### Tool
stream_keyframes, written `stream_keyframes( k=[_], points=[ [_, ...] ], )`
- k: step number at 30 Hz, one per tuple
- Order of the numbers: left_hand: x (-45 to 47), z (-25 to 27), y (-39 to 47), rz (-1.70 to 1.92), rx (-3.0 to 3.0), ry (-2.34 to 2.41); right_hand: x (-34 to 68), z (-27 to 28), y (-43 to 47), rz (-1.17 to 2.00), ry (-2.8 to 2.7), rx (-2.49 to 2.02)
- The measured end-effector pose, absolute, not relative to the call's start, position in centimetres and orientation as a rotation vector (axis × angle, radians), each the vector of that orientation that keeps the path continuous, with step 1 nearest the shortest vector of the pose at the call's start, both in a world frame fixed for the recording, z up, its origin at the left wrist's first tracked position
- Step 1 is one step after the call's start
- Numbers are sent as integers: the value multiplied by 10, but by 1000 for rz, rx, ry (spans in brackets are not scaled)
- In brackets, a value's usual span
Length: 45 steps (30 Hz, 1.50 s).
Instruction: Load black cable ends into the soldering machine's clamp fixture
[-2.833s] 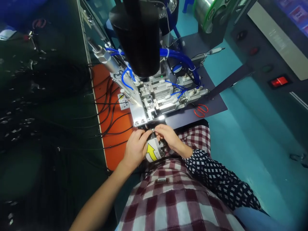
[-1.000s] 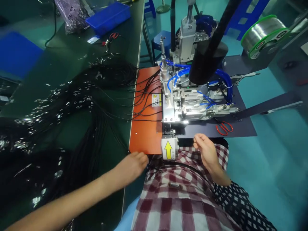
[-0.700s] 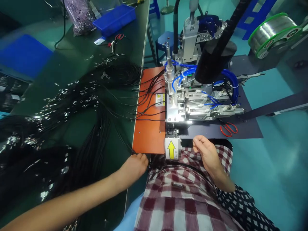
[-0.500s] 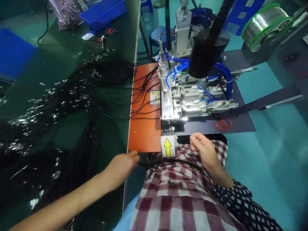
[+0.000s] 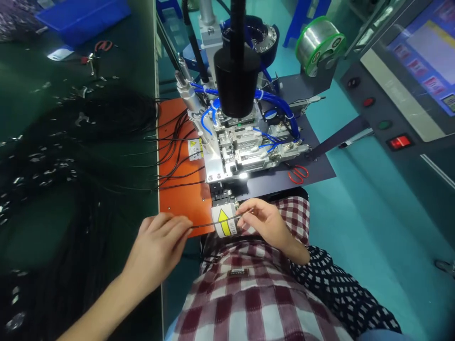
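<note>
A thin black cable (image 5: 203, 225) stretches between my two hands, in front of the roller bearing a yellow arrow label (image 5: 223, 222). My left hand (image 5: 161, 239) is closed on it above the near edge of the orange plate (image 5: 185, 208). At the cable's other end, my right hand (image 5: 265, 222) pinches it between thumb and fingers beside the roller. Just beyond my hands stands a machine (image 5: 241, 156) with metal slides and blue air tubes. Several black cables (image 5: 174, 156) run across the orange plate into its left side.
Heaps of black cables (image 5: 117, 113) with shiny ends cover the dark table at left. A blue bin (image 5: 85, 19) stands at its back. Red-handled scissors (image 5: 297, 174) lie on the machine base. At right are a solder wire spool (image 5: 320, 46) and a control panel (image 5: 408, 85).
My left hand has come up from the table edge with the cable. My right hand has moved left and now grips its other end. The view has swung right, showing the control panel.
</note>
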<state>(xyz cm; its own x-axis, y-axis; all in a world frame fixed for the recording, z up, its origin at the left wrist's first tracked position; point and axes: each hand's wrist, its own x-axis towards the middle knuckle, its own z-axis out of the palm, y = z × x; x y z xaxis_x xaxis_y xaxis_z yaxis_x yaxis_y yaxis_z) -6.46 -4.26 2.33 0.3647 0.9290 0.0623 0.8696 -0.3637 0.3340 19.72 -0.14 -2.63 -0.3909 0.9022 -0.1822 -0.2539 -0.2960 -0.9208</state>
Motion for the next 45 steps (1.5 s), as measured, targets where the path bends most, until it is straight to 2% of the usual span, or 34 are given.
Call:
stream_keyframes(
  k=[3,7,18,23,31,40,45],
  points=[
    [-28,19,-33,345,2296,1477,191,-27,-3,1778,-1085,-1007],
    [12,22,-19,414,1747,1227,190,-30,-5,1714,-1147,-1017],
    [8,-5,-8,690,1287,1356,202,-28,3,1366,-1443,-1126],
    [11,-2,-8,730,1241,1355,187,-29,6,1172,-1539,-1145],
    [11,-2,-7,761,1247,1375,182,-32,9,1028,-1668,-1140],
    [16,-11,-8,828,1190,1396,179,-34,7,591,-2014,-1214],
    [17,-8,-6,859,1119,1399,184,-32,9,639,-2024,-1230]
  ],
)
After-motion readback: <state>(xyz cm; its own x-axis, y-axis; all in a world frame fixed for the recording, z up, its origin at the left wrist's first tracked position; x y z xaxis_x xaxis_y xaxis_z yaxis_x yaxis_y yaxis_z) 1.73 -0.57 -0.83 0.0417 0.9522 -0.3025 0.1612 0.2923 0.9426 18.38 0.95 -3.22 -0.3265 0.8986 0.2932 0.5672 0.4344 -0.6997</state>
